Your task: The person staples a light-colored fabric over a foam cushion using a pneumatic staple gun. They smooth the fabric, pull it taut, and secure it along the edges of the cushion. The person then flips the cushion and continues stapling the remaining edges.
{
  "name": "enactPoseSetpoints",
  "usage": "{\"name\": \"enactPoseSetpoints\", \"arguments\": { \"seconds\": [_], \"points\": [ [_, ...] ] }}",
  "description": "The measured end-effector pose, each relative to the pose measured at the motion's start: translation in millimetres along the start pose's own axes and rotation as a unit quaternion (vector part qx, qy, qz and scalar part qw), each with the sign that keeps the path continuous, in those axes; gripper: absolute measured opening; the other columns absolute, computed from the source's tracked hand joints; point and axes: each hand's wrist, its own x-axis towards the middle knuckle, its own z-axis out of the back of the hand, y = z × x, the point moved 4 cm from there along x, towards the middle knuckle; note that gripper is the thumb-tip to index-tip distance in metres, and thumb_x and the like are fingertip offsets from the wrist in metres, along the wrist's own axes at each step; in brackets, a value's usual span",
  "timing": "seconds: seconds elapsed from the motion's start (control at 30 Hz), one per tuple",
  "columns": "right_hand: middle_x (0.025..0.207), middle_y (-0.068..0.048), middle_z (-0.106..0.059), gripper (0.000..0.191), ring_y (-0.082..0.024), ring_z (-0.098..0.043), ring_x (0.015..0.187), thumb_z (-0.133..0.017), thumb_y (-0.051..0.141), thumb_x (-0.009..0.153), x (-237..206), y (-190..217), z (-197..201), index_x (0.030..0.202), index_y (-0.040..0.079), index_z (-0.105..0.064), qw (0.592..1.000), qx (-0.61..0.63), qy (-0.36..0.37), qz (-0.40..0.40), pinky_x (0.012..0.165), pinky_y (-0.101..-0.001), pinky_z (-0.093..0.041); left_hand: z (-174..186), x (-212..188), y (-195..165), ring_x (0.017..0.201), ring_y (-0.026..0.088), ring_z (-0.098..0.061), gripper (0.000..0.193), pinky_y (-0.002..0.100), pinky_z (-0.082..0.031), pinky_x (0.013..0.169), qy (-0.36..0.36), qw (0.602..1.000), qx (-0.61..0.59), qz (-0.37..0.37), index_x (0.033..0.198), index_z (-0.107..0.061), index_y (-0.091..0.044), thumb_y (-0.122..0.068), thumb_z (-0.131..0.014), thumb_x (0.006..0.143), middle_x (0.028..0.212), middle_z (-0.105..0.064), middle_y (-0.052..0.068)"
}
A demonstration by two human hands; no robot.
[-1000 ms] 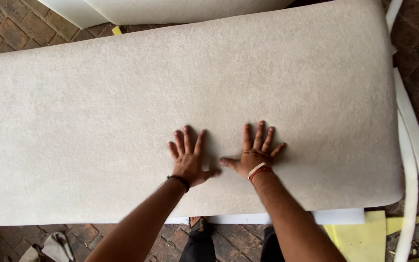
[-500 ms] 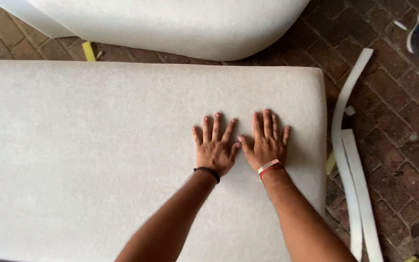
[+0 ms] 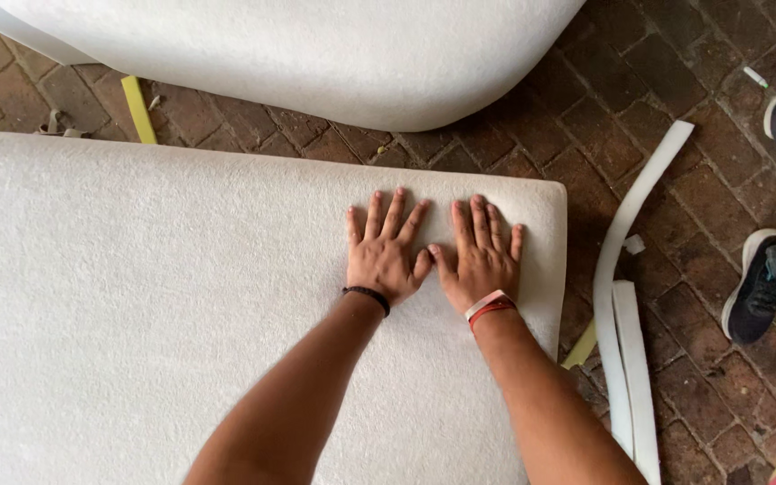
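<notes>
1. I see the left hand (image 3: 386, 256) laid flat, palm down, fingers spread, on the white fibre-covered pad (image 3: 136, 314); it grips nothing. A dark band circles its wrist.
2. The right hand (image 3: 480, 263) lies just beside it, likewise flat with fingers fanned and thumbs nearly touching; red and white bands sit at that wrist.
3. The pad rests on the brick floor (image 3: 666, 99) and fills most of the view; both hands press near its far right corner, close to the edge.
4. A second white cushion (image 3: 316, 54) lies beyond it, apart from the pad, with a yellow strip (image 3: 137, 108) on the bricks between them.
5. White foam strips (image 3: 626, 296) lie on the floor just right of the pad; another person's dark shoes (image 3: 756, 283) stand farther right.
6. Risk, as I judge it: uneven palm pressure so near the corner could ripple the fibre layer or lift its edge, and the loose strips could snag underneath.
</notes>
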Motion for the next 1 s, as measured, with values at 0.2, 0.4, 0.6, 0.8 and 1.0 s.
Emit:
{"name": "enactPoseSetpoints", "arguments": {
  "seconds": [0.2,0.4,0.6,0.8,1.0],
  "points": [
    [0.157,-0.012,-0.045,0.076,-0.03,-0.04,0.145,-0.043,0.065,0.097,47.9,-49.0,27.8,0.153,0.014,-0.044,0.995,0.054,-0.044,0.077,0.121,-0.0507,-0.021,-16.4,1.2,4.9,0.154,0.038,-0.006,0.075,0.065,0.003,0.12,0.009,1.0,-0.015,-0.01,0.161,-0.018,-0.033,-0.059,-0.033,0.093,0.169,-0.012,0.01],
    [0.122,-0.012,-0.073,0.068,-0.032,-0.067,0.116,-0.034,0.069,0.097,98.9,-49.8,41.6,0.122,0.02,-0.075,0.977,0.05,0.173,-0.112,0.105,-0.0485,-0.048,-28.1,-3.9,14.7,0.155,0.039,-0.008,0.076,0.065,0.003,0.12,-0.045,0.998,-0.027,-0.028,0.163,-0.02,-0.032,-0.059,-0.033,0.093,0.17,-0.014,0.012],
    [0.112,-0.014,-0.078,0.079,-0.032,-0.073,0.104,-0.026,0.076,0.102,122.1,-41.8,37.6,0.12,0.017,-0.076,0.939,0.022,0.295,-0.176,0.098,-0.0496,-0.054,-39.0,-3.8,22.0,0.157,0.037,-0.008,0.074,0.065,0.005,0.122,-0.05,0.997,-0.045,-0.027,0.164,-0.02,-0.034,-0.063,-0.025,0.096,0.172,-0.014,0.011],
    [0.153,-0.011,-0.055,0.069,-0.032,-0.05,0.139,-0.04,0.063,0.101,63.0,-27.1,13.3,0.151,0.016,-0.052,0.997,0.003,-0.053,0.056,0.12,-0.0536,-0.028,-41.7,-5.5,22.0,0.158,0.038,-0.007,0.074,0.064,0.005,0.123,-0.052,0.997,-0.048,-0.031,0.164,-0.02,-0.035,-0.066,-0.024,0.097,0.172,-0.014,0.01],
    [0.165,-0.014,-0.034,0.084,-0.031,-0.029,0.152,-0.048,0.06,0.093,23.0,-20.5,-0.9,0.159,0.01,-0.033,0.993,0.03,-0.081,0.077,0.123,-0.0537,-0.012,-40.0,-5.2,19.8,0.158,0.037,-0.008,0.075,0.064,0.004,0.123,-0.065,0.997,-0.04,-0.028,0.164,-0.021,-0.034,-0.064,-0.027,0.096,0.172,-0.015,0.01]
  ]
}}
